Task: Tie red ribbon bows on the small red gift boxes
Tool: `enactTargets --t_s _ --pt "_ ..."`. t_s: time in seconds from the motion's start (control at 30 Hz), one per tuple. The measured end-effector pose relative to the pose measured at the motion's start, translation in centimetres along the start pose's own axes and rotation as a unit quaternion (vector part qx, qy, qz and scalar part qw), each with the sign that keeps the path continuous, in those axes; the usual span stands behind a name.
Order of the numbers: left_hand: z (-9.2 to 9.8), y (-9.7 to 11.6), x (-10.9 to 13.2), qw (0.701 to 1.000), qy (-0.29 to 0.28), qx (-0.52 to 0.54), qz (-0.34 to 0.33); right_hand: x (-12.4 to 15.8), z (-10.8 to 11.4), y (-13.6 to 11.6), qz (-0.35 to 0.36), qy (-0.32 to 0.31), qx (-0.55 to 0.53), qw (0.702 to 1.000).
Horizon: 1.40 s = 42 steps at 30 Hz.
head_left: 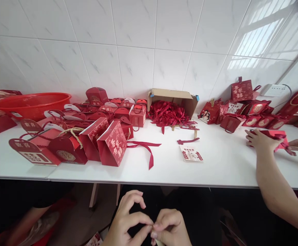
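Low in the head view, in front of the table edge, my left hand [128, 220] pinches with thumb and forefinger, its other fingers curled apart. Its tips meet those of my right hand [173, 223], whose fingers are folded together. A small pale strip [160, 243] pokes out beneath the right fingers; most of it is hidden, so its kind is unclear. Nearest on the table lie a printed card [191, 154] and a dark red ribbon loop [188, 140]. Two red gift boxes [114, 143] stand to the left, with a loose red ribbon [149, 152] beside them.
A cardboard box [173, 92] on its side spills red ribbons [167, 112]. Red gift boxes crowd the left by a red basin [36, 102]; more are stacked right [241, 90]. At right, a co-worker's hands [263, 139] hold a red box [277, 135]. Another person sits left.
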<state>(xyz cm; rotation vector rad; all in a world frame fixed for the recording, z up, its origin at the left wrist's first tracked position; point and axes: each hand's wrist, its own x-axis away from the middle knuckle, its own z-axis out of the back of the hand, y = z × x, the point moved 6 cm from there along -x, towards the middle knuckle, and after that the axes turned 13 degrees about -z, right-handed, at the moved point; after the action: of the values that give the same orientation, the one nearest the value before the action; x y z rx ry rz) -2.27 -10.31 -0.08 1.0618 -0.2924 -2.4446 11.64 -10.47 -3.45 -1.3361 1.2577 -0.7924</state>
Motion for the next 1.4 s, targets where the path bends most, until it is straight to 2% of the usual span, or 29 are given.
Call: enactTargets --t_s 0.07,0.1,0.17,0.23,0.27,0.3,0.33,0.37,0.4,0.47,0.53,0.57,0.63,0.7,0.77,0.87,0.93,1.0,1.1,1.17,1.23,1.33,1.4 --pt "1.5 -0.8 0.5 0.998 0.059 -0.016 0.004 -1.0 2.9 -3.0 0.012 -0.009 0.017 1.000" --pt "2.6 -1.5 0.7 0.994 0.106 -0.036 0.012 -1.8 5.5 -5.2 0.020 -0.008 0.019 1.000" --pt "5.6 -3.1 0.9 0.967 0.217 -0.122 0.047 -3.4 12.3 -10.7 0.044 0.009 0.048 0.998" --pt "8.4 -4.6 1.0 0.912 0.319 -0.247 0.075 -5.1 19.5 -16.3 0.058 0.064 0.092 0.992" --pt "9.3 -5.4 0.6 0.890 0.335 -0.297 0.084 -5.8 22.3 -18.4 0.052 0.093 0.114 0.988" --pt "9.9 -6.4 -0.1 0.879 0.331 -0.332 0.085 -6.3 23.8 -19.8 0.040 0.107 0.133 0.984" --pt "10.3 -7.3 -0.8 0.872 0.323 -0.358 0.081 -6.6 23.9 -20.1 0.027 0.101 0.145 0.984" --pt "10.6 -8.1 -1.6 0.868 0.316 -0.376 0.074 -6.6 22.7 -19.6 0.019 0.080 0.147 0.986" --pt "10.7 -8.8 -2.4 0.866 0.303 -0.393 0.063 -6.4 20.5 -18.3 0.024 0.056 0.124 0.990" --pt "10.9 -9.9 -4.0 0.859 0.288 -0.422 0.039 -5.3 15.2 -14.6 0.082 0.062 0.015 0.995" --pt "11.0 -10.8 -5.3 0.860 0.278 -0.427 0.022 -4.6 9.7 -10.1 0.092 0.041 0.012 0.995" --pt "11.1 -11.3 -5.8 0.865 0.275 -0.420 0.018 -4.5 7.8 -8.4 0.097 0.037 0.013 0.995" --pt "11.3 -11.9 -6.7 0.877 0.272 -0.396 0.014 -4.7 6.2 -7.2 0.111 0.029 0.016 0.993" --pt "11.6 -11.9 -7.5 0.882 0.279 -0.381 0.006 -5.7 6.4 -8.5 0.126 0.019 0.043 0.991" --pt "12.3 -11.2 -8.3 0.887 0.303 -0.348 0.014 -6.8 6.9 -11.5 0.155 0.005 0.085 0.984" --pt "14.1 -9.5 -10.5 0.904 0.366 -0.209 0.073 -8.7 6.7 -16.6 0.187 0.012 0.131 0.973" --pt "15.3 -7.6 -13.1 0.911 0.392 -0.102 0.077 -9.9 5.7 -19.8 0.227 0.025 0.154 0.961" --pt "16.1 -5.7 -16.5 0.925 0.377 -0.020 0.043 -10.8 4.6 -22.6 0.294 0.049 0.163 0.940" --pt "16.2 -4.7 -21.2 0.941 0.318 0.109 0.040 -11.7 3.9 -25.7 0.384 0.098 0.115 0.911" --pt "16.1 -4.5 -23.2 0.933 0.312 0.181 0.021 -11.9 3.8 -26.8 0.416 0.128 0.094 0.895" --pt "15.9 -4.4 -24.4 0.922 0.323 0.214 0.005 -12.0 4.0 -27.1 0.409 0.148 0.102 0.895" --pt "15.6 -4.3 -25.3 0.910 0.349 0.221 0.001 -12.6 4.5 -26.4 0.338 0.141 0.148 0.919" --pt "15.1 -4.4 -25.8 0.913 0.342 0.221 -0.003 -13.5 4.7 -25.7 0.291 0.111 0.183 0.933"
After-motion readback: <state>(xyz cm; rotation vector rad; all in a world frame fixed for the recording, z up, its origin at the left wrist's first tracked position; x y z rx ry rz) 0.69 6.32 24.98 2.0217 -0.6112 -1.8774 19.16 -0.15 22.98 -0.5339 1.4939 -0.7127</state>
